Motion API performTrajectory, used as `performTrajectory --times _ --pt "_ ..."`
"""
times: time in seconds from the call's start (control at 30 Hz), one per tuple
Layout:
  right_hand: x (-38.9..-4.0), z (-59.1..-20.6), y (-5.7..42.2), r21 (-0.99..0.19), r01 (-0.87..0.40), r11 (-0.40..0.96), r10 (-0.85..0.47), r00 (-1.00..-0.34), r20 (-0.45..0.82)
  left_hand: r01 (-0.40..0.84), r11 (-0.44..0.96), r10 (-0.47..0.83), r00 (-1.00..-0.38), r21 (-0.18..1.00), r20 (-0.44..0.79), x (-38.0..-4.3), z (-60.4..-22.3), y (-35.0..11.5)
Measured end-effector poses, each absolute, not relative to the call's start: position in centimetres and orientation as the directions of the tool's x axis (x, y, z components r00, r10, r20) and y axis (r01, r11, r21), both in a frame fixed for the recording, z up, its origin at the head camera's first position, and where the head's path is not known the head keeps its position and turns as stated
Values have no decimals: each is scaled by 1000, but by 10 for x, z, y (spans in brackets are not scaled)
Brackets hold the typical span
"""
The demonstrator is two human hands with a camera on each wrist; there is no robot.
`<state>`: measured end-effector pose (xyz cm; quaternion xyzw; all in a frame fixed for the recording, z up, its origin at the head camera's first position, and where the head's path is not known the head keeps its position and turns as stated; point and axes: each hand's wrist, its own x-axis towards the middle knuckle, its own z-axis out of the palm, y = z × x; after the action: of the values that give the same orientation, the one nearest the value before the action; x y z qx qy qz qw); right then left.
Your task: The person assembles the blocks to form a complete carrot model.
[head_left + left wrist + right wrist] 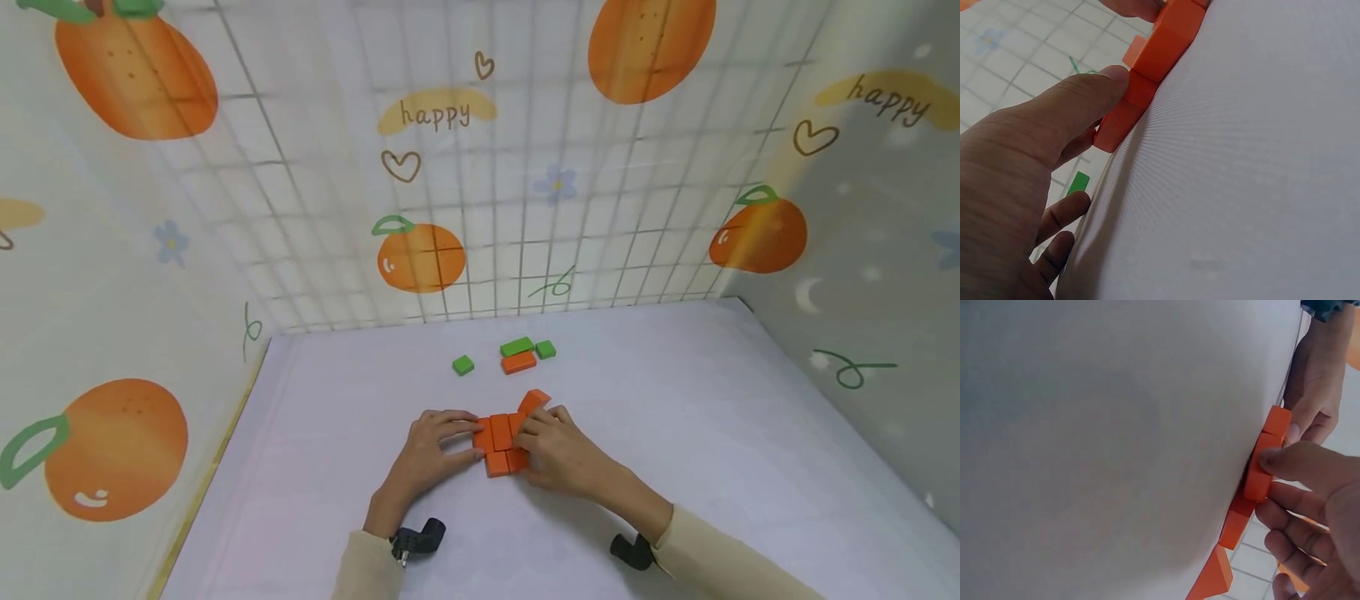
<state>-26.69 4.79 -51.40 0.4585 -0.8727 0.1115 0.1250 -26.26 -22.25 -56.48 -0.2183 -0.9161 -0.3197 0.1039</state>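
Note:
Several flat orange blocks point(500, 432) lie side by side on the white table, forming a compact patch between the two hands. At its left end, my left hand point(433, 444) holds the outermost orange block point(482, 437), thumb at the near end and fingers at the far end. My right hand point(557, 446) reaches over the right side of the patch. In the right wrist view its thumb presses the near face of an orange block point(1262, 472), with fingers on the far side. A triangular orange block point(534, 401) sits just behind the right fingers, which hide part of the patch.
Farther back lie a long green block point(517, 346), an orange block point(519, 362) right in front of it, and two small green blocks point(463, 365), one on each side. A printed curtain point(517, 183) with oranges and grid lines rises behind the table.

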Motion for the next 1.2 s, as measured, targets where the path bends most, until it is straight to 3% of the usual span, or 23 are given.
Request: performTrajectory --times 0.17,0.53,0.9,1.2 --pt "-268 -513 48 -95 -824 559 -775 -560 291 477 691 333 -877 543 346 -262 -565 -222" --pt "-310 -488 56 -263 -717 646 -646 -696 312 449 705 335 -893 549 301 -264 -566 -222" --pt "-390 -495 51 -264 -613 744 -564 -789 243 431 705 327 -902 563 282 -261 -565 -224" --pt "-417 -512 46 -221 -568 793 -559 -822 109 458 698 344 -888 550 303 -262 -561 -222"
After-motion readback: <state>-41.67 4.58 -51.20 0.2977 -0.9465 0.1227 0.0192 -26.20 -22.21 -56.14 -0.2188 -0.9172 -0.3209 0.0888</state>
